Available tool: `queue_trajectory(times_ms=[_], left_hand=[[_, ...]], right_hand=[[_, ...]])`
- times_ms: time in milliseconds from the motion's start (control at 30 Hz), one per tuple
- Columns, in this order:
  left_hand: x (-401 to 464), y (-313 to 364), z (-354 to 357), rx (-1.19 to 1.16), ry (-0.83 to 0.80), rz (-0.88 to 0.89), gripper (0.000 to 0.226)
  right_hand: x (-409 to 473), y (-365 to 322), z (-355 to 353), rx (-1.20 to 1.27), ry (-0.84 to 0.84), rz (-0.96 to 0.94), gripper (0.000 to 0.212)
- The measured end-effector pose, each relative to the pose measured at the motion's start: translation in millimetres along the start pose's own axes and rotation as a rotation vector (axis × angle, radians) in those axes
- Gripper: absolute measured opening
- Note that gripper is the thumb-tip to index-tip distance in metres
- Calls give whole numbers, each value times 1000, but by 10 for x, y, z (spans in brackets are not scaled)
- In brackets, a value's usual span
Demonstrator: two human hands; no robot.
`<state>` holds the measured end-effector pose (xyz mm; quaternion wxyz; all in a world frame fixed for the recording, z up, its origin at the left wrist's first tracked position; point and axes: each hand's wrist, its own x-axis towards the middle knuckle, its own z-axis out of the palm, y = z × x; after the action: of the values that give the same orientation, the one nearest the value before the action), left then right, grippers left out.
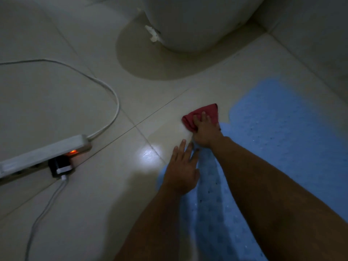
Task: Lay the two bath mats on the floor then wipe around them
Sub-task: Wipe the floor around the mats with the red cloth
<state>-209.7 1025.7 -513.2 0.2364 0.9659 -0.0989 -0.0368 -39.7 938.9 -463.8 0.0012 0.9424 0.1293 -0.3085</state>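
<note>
Right hand (204, 131) presses a red cloth (199, 114) flat on the tile floor (94, 204), fingers spread over it, not clearly curled round it. Cloth sits just ahead of that hand, touching or nearly touching the far-left edge of the blue mat (282, 138); overlap cannot be told.

Left hand (181, 170) lies flat, fingers straight, palm down on the near-left edge of the mat, fingertips reaching onto bare tile. It holds nothing, looks like it pins the mat.

Key relation: mat lies to the right of both hands and under the forearms, long axis running from near-bottom toward far-right. Bare floor to wipe lies left of and ahead of the cloth. Right hand is the nearer to that strip; left hand is behind it, closer to the body. Judgement: next stroke probably follows the mat edge, away from the body or leftward.

Left of the hands, well apart: a power strip (43, 155) with a lit switch, a black plug (60, 166) in it, white cables (105, 87) looping across the tile. Ahead: the toilet base (188, 25) with a darker patch of floor round it.

Unclear: only one blue expanse is distinguishable; whether it is two mats butted or overlapped cannot be told, a notch at the far-left edge hints at a seam. Mat is cut off at right and bottom. Scene is dim, mat texture blurred.
</note>
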Motion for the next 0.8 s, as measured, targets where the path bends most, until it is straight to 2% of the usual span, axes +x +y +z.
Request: queue_trajectory(times_ms=[133, 267, 467, 567, 800], left_hand=[[269, 92, 126, 25, 12, 51, 68], [275, 155, 150, 117, 15, 28, 70], [240, 135, 169, 131, 68, 47, 71], [289, 164, 188, 135, 81, 67, 78], [328, 194, 188, 188, -40, 27, 83]], right_hand=[[1, 110, 43, 80, 49, -36, 83], [25, 183, 94, 133, 74, -68, 79], [151, 349, 38, 183, 142, -126, 73], [309, 513, -88, 218, 188, -90, 74], [787, 979, -426, 237, 242, 12, 81]])
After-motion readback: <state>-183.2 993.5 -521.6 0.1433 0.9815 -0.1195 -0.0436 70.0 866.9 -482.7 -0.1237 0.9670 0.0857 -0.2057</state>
